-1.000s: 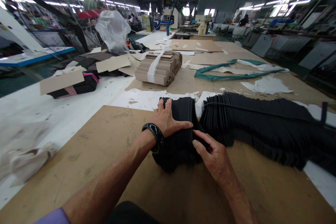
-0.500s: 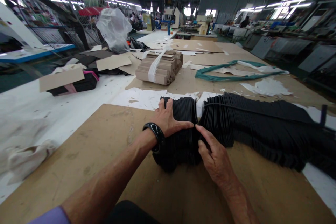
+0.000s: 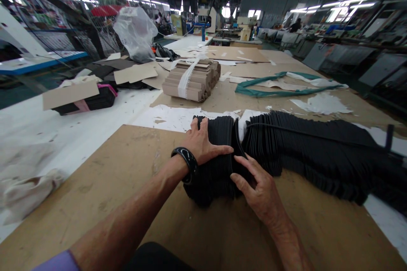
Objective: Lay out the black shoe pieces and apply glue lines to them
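My left hand [image 3: 199,142] spans a stack of thin black pieces [image 3: 219,131] standing on edge on the brown board. Its fingers hook over the stack's left end, and its thumb presses near the right end. At that right end, my right hand [image 3: 254,182] has its thumb and index finger apart, with the fingertips against the outermost pieces. One black piece [image 3: 237,133] bends away from the stack there, just above my right index finger; its lower part is hidden. Further right lies a long row of similar black pieces [image 3: 311,148] with a dark strip along its top.
The brown board [image 3: 127,186] lies under the stack. Beyond it sit a tied bundle of brown card pieces [image 3: 181,84] and a loop of green strip [image 3: 251,89]. On the left are a black bundle with card on top [image 3: 85,103] and a crumpled cloth [image 3: 32,190].
My right thumb and index finger have spread apart and shifted slightly left against the stack. A piece at its right end leans further out. My left hand keeps its hold.
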Tool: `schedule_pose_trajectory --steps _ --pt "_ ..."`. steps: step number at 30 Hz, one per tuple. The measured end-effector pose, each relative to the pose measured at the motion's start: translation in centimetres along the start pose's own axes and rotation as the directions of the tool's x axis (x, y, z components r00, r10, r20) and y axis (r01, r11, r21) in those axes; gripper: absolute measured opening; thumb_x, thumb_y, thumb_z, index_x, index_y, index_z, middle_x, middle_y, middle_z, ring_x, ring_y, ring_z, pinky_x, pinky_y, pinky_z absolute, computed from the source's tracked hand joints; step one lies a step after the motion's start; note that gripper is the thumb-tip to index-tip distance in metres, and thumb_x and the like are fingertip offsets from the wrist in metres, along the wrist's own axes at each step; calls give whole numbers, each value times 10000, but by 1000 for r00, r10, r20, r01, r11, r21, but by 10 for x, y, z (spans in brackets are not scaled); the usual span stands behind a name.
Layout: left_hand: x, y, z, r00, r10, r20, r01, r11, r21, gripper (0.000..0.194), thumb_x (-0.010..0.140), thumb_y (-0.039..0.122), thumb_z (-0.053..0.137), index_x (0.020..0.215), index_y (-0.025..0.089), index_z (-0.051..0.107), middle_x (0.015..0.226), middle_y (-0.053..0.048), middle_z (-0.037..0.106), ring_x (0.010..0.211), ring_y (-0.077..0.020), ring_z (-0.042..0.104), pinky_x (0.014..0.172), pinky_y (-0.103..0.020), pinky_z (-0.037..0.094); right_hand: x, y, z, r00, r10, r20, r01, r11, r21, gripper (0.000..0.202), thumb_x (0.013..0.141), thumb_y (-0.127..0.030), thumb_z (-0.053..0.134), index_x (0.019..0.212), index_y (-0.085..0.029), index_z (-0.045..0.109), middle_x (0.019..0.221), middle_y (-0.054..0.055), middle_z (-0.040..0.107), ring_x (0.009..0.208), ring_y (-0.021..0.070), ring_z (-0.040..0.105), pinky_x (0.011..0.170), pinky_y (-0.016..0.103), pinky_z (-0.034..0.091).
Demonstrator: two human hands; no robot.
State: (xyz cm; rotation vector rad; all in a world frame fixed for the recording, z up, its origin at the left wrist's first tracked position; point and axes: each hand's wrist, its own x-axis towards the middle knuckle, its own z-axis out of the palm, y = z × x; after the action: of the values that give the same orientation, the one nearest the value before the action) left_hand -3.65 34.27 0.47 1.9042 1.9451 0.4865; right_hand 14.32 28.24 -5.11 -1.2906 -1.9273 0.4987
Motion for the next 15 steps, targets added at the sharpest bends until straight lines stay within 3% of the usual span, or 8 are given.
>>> schedule_pose_trajectory --steps 6,11,15 --pt "-1 0 0 1000 10 -12 -10 1000 14 1189 453 791 537 1368 127 169 1417 -235 126 1290 -376 201 1039 -450 242 0 1 -2 999 -18 33 17 999 28 378 831 -353 481 1168 -186 520 1252 106 507 1197 232 431 983 433 367" --pt "-1 0 -1 1000 -4 2 4 1000 14 1196 458 787 539 1374 124 150 1421 -240 102 1292 -375 199 1031 -443 259 1 1 -3 997 -59 53 53 993 105 401 859 -229 395 1259 -222 428 1285 50 483 1211 179 415 1007 379 358" --pt "-1 1 -2 1000 -3 2 3 1000 26 1192 461 781 545 1372 114 162 1422 -237 107 1294 -372 196 1049 -433 227 0 4 -2 996 -94 12 92 992 90 385 834 -124 331 1165 -211 508 1244 44 519 1220 161 404 1004 363 362"
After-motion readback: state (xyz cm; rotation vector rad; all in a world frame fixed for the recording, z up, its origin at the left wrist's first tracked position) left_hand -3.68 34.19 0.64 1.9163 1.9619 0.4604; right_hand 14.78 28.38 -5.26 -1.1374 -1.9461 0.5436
